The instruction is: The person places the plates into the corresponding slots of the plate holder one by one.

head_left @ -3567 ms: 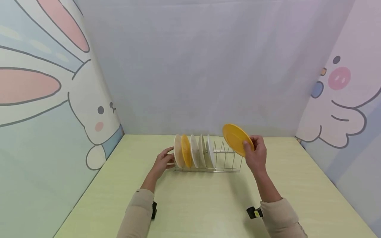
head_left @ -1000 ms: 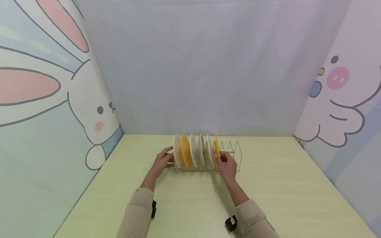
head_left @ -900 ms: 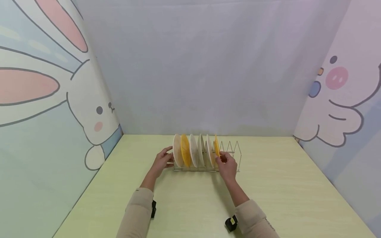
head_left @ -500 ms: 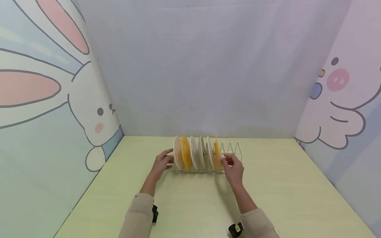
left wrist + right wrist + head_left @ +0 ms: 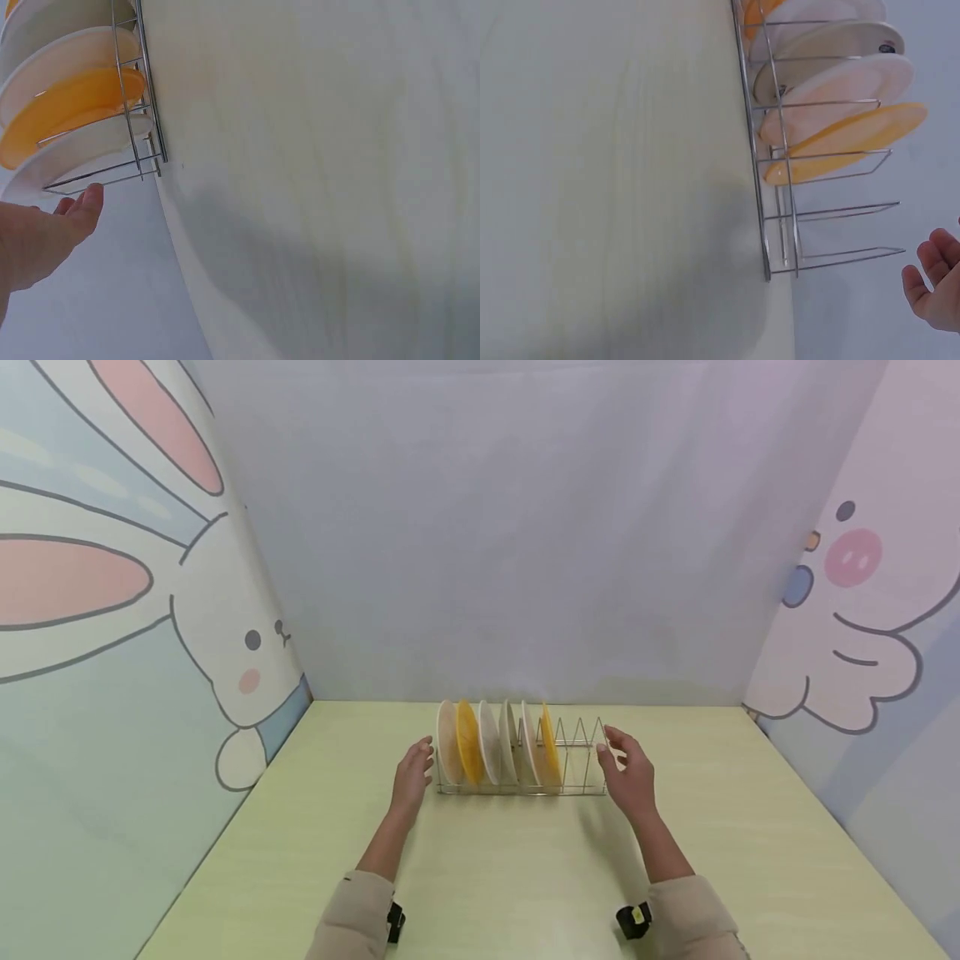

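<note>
A wire dish rack point(image 5: 585, 789) stands on the table with several plates upright in it. From the left come a whitish plate point(image 5: 448, 743), a yellow plate point(image 5: 468, 743), pale plates, then another yellow plate point(image 5: 552, 756) on the right. My left hand point(image 5: 409, 783) is just left of the rack, holding nothing. In the left wrist view its fingers point(image 5: 91, 199) are close to the rack's end wires; contact is unclear. Beside the rack's right end, my right hand point(image 5: 632, 778) has its fingers loosely bent around air. The right wrist view shows this hand point(image 5: 939, 289) apart from the plates.
Unfilled slots point(image 5: 832, 217) lie at the rack's right end. The pale yellow-green table point(image 5: 495, 868) stretches in front and to both sides. A plain grey curtain point(image 5: 480, 543) hangs behind it, with cartoon-printed panels left and right.
My right hand carried the yellow plate into the rack, let go and moved right to the rack's end. My left hand has come slightly away from the left end.
</note>
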A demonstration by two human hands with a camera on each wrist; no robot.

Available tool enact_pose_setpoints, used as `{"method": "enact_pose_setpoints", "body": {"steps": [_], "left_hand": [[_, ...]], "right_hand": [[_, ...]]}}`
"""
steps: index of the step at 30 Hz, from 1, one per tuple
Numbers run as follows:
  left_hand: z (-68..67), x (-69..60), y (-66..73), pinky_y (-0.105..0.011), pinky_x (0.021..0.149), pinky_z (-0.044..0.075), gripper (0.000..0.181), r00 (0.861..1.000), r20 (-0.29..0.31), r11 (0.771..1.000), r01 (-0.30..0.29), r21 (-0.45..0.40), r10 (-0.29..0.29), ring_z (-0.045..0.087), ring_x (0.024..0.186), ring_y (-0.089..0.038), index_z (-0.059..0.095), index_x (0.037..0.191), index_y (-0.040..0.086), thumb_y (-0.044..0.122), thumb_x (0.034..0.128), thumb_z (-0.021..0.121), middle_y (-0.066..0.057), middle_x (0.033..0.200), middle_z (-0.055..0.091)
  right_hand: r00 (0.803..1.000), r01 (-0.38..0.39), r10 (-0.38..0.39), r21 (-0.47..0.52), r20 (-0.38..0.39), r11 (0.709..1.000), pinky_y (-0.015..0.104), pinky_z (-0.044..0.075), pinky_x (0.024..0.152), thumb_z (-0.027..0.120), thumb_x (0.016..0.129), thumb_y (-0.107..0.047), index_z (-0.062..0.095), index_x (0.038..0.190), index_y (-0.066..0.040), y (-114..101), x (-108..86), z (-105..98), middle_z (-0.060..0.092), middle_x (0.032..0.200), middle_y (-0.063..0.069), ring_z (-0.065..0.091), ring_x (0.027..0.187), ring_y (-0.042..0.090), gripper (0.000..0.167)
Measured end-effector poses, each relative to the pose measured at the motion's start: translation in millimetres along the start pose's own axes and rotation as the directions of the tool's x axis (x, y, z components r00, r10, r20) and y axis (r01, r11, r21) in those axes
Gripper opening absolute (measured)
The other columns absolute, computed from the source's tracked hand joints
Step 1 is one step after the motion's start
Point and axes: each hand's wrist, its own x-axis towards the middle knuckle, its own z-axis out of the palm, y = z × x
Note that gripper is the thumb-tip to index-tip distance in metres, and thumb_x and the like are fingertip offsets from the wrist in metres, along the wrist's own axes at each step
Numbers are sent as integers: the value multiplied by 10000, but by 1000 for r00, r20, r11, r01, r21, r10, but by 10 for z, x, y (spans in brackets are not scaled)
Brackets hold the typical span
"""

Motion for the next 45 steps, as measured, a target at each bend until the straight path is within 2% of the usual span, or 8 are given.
{"method": "enact_pose_setpoints", "body": {"steps": [4,7,10,13,19,28,38,45], "left_hand": [[50,-83,98,-568,1022,241,552,999,42,1000,2,-16,-1,237,1312,-423,291,1423,-33,354,1030,272,-242,1447,272],[83,-143,213,-591,1027,193,549,994,110,1000,1,-8,0,162,1334,-426,220,1429,-77,310,1039,228,-242,1478,187],[96,-119,143,-612,1024,155,610,984,179,1000,-12,-8,14,118,1351,-399,155,1451,-54,386,1029,185,-218,1498,138],[90,-51,-16,-623,1020,141,672,977,211,999,-13,-34,20,108,1362,-361,123,1472,-7,474,1006,180,-191,1510,118],[98,-49,-77,-638,1002,186,624,973,230,999,-17,-34,25,111,1354,-386,106,1472,-12,413,1019,167,-212,1509,91],[80,-195,207,-642,1002,177,544,963,269,999,-4,-34,13,86,1351,-398,85,1462,-41,287,1036,165,-222,1507,56],[-50,198,-83,-639,995,208,582,973,231,999,-17,37,8,163,1359,-346,205,1484,91,404,1005,311,-129,1509,198],[-88,316,-102,-604,1007,232,566,975,220,1000,30,2,-29,182,1349,-359,234,1475,76,377,1004,326,-154,1499,212]], "right_hand": [[985,-113,105,51,138,992,546,300,993,467,988,-245,325,1418,5,135,52,-57,346,1413,226,324,1277,377,517],[938,-234,195,108,288,966,544,177,1056,381,1013,-307,121,1476,-6,138,78,-97,137,1503,209,141,1353,382,611],[878,-337,247,164,409,927,550,121,1063,312,1030,-288,-6,1474,-10,45,75,-129,14,1515,208,49,1360,392,613],[851,-377,259,185,457,908,570,164,1044,291,1035,-265,-29,1472,-15,-4,56,-135,20,1504,243,80,1346,426,597],[855,-380,262,196,447,904,565,188,1041,300,1028,-334,-13,1488,-73,133,44,-117,48,1516,203,162,1342,398,615],[855,-372,265,173,445,912,567,164,1048,302,1015,-397,-60,1488,-114,229,-15,-72,68,1505,238,123,1346,412,660],[818,-393,235,211,525,895,533,102,1061,475,979,-211,-206,1442,-97,-64,-328,-70,-29,1503,251,29,1355,410,832],[799,-405,217,234,561,884,521,142,1036,513,949,-151,-238,1423,-65,-206,-625,-61,-9,1498,265,49,1351,412,892]]}}
